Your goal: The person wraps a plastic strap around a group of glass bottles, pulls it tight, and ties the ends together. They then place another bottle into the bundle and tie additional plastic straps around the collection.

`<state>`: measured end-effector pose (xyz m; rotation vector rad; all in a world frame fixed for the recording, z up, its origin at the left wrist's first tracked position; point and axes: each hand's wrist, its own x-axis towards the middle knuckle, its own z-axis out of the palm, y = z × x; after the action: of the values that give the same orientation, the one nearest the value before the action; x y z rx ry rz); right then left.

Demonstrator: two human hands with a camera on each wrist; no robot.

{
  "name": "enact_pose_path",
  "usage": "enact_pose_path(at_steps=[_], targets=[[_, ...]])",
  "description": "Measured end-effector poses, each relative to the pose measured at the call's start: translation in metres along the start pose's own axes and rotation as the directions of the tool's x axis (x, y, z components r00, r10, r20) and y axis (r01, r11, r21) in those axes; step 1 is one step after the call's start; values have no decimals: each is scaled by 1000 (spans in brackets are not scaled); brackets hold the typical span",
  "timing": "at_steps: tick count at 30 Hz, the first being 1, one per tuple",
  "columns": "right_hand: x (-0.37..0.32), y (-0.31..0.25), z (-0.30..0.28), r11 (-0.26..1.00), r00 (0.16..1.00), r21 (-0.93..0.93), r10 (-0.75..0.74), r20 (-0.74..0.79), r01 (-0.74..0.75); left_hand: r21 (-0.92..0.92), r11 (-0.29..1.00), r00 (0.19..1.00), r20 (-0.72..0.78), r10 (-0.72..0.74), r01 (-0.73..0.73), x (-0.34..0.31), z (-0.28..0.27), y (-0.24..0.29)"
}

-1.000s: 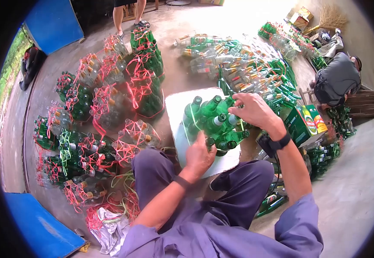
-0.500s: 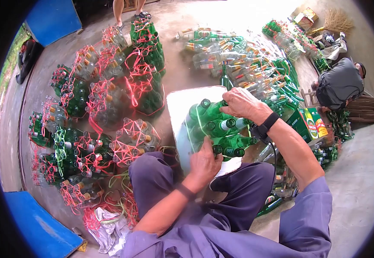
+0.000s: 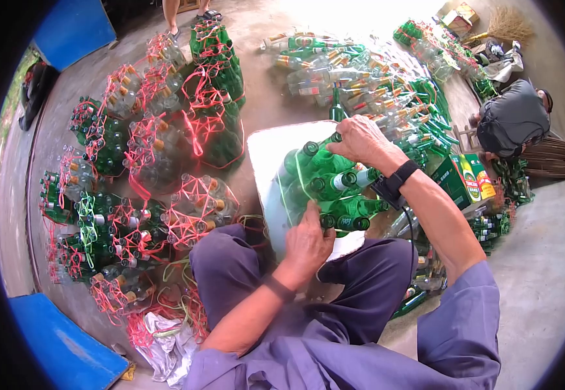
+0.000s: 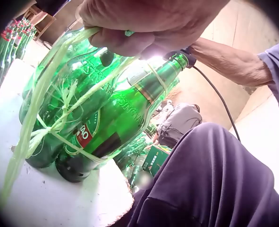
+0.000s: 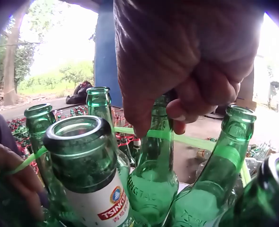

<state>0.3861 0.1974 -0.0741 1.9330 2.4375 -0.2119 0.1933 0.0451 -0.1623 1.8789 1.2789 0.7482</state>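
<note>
In the head view, the green glass bottles (image 3: 325, 188) stand bunched over the right half of the white board (image 3: 263, 149). Red-bound bundles (image 3: 221, 130) stand on the floor (image 3: 523, 260) to the left; loose bottles (image 3: 360, 97) lie beyond the far edge. The left hand (image 3: 308, 244) is at the bunch's near side, the right hand (image 3: 367, 140) at its far side.

The left wrist view shows green twine (image 4: 61, 118) knotted round the bodies, so the lower binding looks done. The left hand's fingers are curled, pinching a strand.

In the right wrist view, thumb and fingers clamp one bottle's neck, beside twine crossing the necks; whether that upper strand is fastened, I cannot tell.
</note>
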Motion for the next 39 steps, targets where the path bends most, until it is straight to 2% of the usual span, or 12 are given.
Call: enact_pose_path(at_steps=[8,10,12,14,15,16,18,23,27,29,32,39], targets=[[-6,-2,3,998,997,39,54,-56,-52,-24,999,999,-40,24,-25,1,2,-1],[-17,-11,-13,990,991,92,112,-69,-105,-28,999,998,-53,41,-42,1,3,-2],[-32,-21,-35,985,988,77,157,-6,-156,-32,998,996,-71,51,-54,1,2,-1],[-48,-28,-45,991,966,7,125,226,-130,-39,999,999,-36,21,-23,2,-2,3],[-57,-29,-42,997,961,17,64,270,-71,-41,999,999,-33,22,-24,2,-2,4],[-65,-27,-36,995,965,91,-69,251,47,-46,999,999,-31,16,-17,3,-2,4],[-70,-27,-19,989,955,76,-142,261,126,-50,999,1000,-23,12,-13,3,-2,5],[-68,-20,8,981,972,31,-196,130,194,-81,996,999,-39,30,-33,2,-2,3],[-69,-18,5,978,972,41,-207,114,203,-65,998,1000,-2,-16,16,4,-3,6],[-66,-14,9,975,976,89,-209,62,203,-39,997,996,-54,67,-69,3,1,0],[-57,-10,10,969,977,125,-212,-13,212,-49,997,997,-52,56,-59,2,3,-1],[-59,-13,13,969,981,159,-183,-69,192,-41,999,1000,-20,4,-5,3,-1,3]])
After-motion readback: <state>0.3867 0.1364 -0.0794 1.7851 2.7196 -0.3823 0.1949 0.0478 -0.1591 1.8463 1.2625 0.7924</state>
